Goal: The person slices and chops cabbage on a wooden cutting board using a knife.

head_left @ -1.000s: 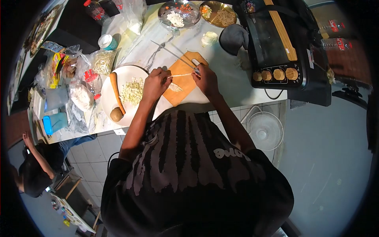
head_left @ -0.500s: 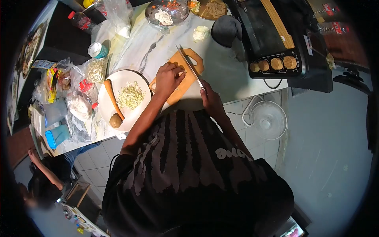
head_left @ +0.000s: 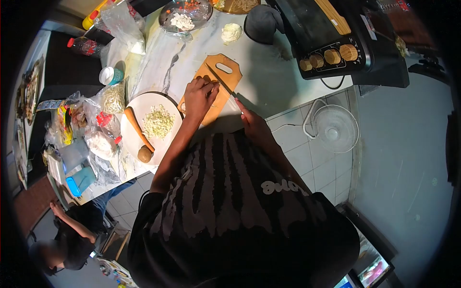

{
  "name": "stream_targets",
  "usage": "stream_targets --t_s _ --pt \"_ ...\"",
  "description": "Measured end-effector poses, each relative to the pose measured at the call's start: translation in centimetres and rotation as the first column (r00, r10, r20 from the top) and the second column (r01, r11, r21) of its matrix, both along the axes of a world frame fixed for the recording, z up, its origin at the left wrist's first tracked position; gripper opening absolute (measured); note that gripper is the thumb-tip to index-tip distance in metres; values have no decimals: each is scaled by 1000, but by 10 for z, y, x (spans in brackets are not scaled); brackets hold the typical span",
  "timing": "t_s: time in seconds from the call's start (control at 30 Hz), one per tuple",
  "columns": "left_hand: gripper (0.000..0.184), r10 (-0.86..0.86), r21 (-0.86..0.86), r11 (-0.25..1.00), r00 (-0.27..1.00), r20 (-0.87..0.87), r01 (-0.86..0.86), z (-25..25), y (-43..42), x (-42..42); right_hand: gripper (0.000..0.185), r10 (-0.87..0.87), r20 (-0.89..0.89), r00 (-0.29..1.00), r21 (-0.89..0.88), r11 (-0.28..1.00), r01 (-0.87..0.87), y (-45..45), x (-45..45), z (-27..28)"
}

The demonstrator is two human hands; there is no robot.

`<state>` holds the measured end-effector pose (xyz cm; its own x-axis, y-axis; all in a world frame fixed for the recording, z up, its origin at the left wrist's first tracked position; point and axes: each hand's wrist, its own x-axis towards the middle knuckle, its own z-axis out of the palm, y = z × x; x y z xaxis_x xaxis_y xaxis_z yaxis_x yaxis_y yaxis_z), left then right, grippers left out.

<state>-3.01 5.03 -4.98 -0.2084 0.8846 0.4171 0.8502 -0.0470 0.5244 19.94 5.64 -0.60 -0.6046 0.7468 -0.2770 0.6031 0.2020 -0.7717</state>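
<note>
A wooden cutting board (head_left: 222, 103) lies on the marble counter, tilted, with its slotted end away from me. My left hand (head_left: 199, 98) is over the board's left side, fingers bent and pressed together; what they hold is mostly hidden beneath them. My right hand (head_left: 254, 122) is closed on the handle of a knife (head_left: 224, 81), whose blade points up and left across the board, close to my left fingertips. Left of the board is a white plate (head_left: 132, 152) with chopped pale green pieces (head_left: 159, 122), a long wooden-coloured utensil (head_left: 136, 126) and a round brown item (head_left: 144, 154).
A cauliflower-like piece (head_left: 231, 33), a dark cloth (head_left: 262, 23) and a metal plate (head_left: 165, 21) are at the back. A black appliance with wooden knobs (head_left: 332, 56) stands right. Bags and a blue container (head_left: 81, 181) are left. A seated person (head_left: 79, 230) is lower left; a fan (head_left: 334, 128) is right.
The knife has gone from being held up over the board to lying low across it, and my right hand has moved down toward me. The camera view has shifted and turned.
</note>
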Motion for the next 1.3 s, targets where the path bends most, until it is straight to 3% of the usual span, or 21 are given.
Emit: stream_targets --t_s 0.47,0.53,0.67,0.77,0.83,0.87,0.93,0.97,1.03,1.17,1.23,1.3 --pt "13 -55 -23 998 994 -98 53 5 -7 2 50 -19 -174 985 88 996 35 -13 -4 -15" --pt "13 -56 -18 998 995 -88 55 6 -7 2 51 -5 55 998 16 1000 4 -11 -7 -5" --pt "13 -63 -32 998 995 -76 61 7 -5 2 53 -9 137 990 -43 999 15 -7 -7 -1" --pt "13 -51 -13 999 996 -71 51 4 -5 2 53 11 206 978 33 999 -19 -6 -4 -1" --pt "15 -42 -39 998 998 -49 40 4 -5 3 67 19 195 981 198 978 -58 -5 0 -6" --pt "15 -43 -38 998 998 -49 42 4 -5 3 67 17 196 981 200 978 -56 -4 1 -12" --pt "17 -28 -14 1000 999 -24 28 8 -3 5 57 19 -60 998 275 962 -2 -4 3 -18" --pt "17 -29 -13 1000 999 -24 29 10 -2 5 57 18 -60 998 275 961 -1 -4 5 -20" --pt "19 36 -147 989 993 115 -18 13 0 3 48 -32 -54 998 105 994 37 -3 2 -10" --pt "14 66 -108 993 982 179 -47 11 2 6 46 -20 -22 1000 28 999 21 -7 0 -7" --pt "13 107 -123 989 967 233 -80 11 -1 7 45 -33 12 999 -115 993 34 -9 -4 2" --pt "13 74 -87 994 979 190 -59 6 -2 3 46 -35 -17 999 -83 996 33 -11 -4 -3"
